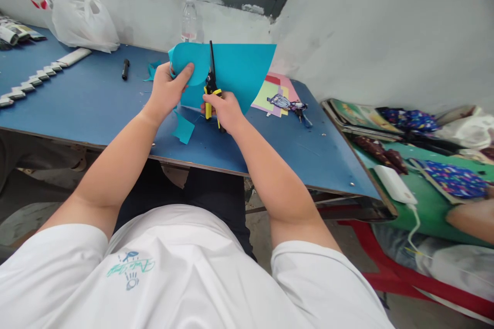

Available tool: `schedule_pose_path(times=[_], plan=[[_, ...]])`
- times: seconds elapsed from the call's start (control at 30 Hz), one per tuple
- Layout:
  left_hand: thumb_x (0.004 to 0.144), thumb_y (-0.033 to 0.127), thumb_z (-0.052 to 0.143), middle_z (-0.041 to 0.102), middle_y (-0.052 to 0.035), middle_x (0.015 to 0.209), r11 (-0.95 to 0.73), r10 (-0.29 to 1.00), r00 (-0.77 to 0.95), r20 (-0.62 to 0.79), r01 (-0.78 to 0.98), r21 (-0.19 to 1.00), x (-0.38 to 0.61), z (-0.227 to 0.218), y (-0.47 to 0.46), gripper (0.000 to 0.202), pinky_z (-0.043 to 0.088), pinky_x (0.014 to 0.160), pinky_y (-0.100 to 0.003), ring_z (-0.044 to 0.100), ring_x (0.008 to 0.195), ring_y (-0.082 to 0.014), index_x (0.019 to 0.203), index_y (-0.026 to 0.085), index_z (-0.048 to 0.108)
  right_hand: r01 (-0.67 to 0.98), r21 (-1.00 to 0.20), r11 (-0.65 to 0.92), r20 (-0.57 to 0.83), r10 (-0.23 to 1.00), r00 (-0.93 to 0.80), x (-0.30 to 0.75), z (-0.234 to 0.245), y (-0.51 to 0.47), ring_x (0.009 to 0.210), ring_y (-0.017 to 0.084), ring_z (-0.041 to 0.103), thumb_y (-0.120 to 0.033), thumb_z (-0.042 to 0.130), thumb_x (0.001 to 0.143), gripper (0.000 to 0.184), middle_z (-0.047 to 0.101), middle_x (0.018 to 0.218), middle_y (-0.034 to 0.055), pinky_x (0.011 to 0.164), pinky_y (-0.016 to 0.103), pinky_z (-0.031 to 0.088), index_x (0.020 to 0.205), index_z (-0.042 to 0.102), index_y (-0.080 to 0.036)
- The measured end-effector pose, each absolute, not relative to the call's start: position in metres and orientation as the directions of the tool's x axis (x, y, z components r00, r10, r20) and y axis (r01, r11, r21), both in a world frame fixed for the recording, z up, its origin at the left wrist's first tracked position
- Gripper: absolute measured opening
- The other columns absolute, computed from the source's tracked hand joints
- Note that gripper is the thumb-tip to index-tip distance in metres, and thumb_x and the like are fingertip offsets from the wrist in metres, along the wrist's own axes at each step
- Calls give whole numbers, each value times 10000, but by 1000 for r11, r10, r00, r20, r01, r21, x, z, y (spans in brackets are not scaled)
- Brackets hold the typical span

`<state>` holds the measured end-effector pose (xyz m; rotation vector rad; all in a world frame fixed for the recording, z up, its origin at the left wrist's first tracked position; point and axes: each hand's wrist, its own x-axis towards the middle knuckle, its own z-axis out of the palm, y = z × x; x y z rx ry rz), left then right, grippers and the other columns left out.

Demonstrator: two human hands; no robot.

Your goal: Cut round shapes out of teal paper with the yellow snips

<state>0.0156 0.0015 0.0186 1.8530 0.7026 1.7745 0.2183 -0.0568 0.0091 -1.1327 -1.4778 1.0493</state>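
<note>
My left hand (166, 88) pinches the left part of a turquoise paper sheet (239, 69), thumb on its curved cut edge, holding it up over the blue table (88, 108). My right hand (226, 111) is closed round the yellow handles of black-bladed scissors (211, 85), whose blades point upward into the sheet. A turquoise offcut (183, 128) lies on the table below my hands, and smaller turquoise scraps (152, 69) lie further left.
A black marker (125, 69), a white plastic bag (83, 18), a clear water bottle (189, 18) and a folded paper strip (38, 76) sit on the table. Coloured paper sheets (270, 95) and a keyring lie right. A green table (424, 200) with books and another person's arm (471, 218) stands at right.
</note>
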Motion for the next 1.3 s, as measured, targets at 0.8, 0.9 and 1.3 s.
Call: schedule_pose_path(times=[0.8,0.9,1.3], plan=[[918,1026,804,405,18,578,-725,688,23,725,56,686,18,21,-6,899,382,524,-373,358,514,-143,631,268,416,169,-963,208,204,978,-45,218,13,-64,731,226,767,-446,851,1018,274,767,784,29,714,333,650,884,744,-233],[970,953,823,405,12,600,-718,696,23,718,54,694,17,19,-5,850,416,558,-378,401,538,-155,646,269,436,174,-964,199,197,980,-33,219,11,-62,700,216,765,-455,867,1011,290,761,772,27,695,323,646,869,737,-238],[930,1056,760,410,13,583,-721,692,32,721,79,688,19,21,-6,910,369,540,-375,404,524,-148,630,265,426,190,-963,193,190,981,-30,219,12,-62,671,216,770,-529,904,1015,377,755,747,23,641,319,633,841,717,-252]])
